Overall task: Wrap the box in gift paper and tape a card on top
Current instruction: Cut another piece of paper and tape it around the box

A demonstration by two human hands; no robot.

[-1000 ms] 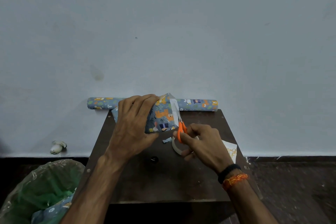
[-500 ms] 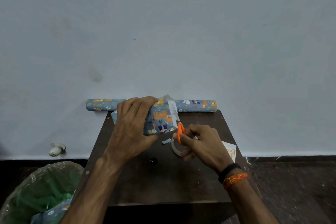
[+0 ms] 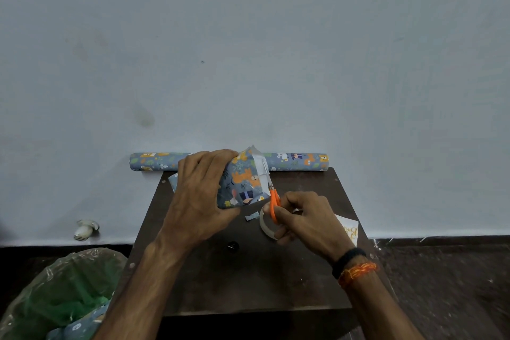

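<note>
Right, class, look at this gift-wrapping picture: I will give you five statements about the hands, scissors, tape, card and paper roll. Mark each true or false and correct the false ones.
1. The left hand grips the wrapped box. True.
2. The right hand holds blue-handled scissors. False: the scissors have orange handles.
3. The roll of gift paper lies at the table's far edge against the wall. True.
4. The card is already taped on top of the box. False: it lies on the table, right of the right hand.
5. The tape roll sits in the green bin. False: it is on the table under the right hand.
</note>
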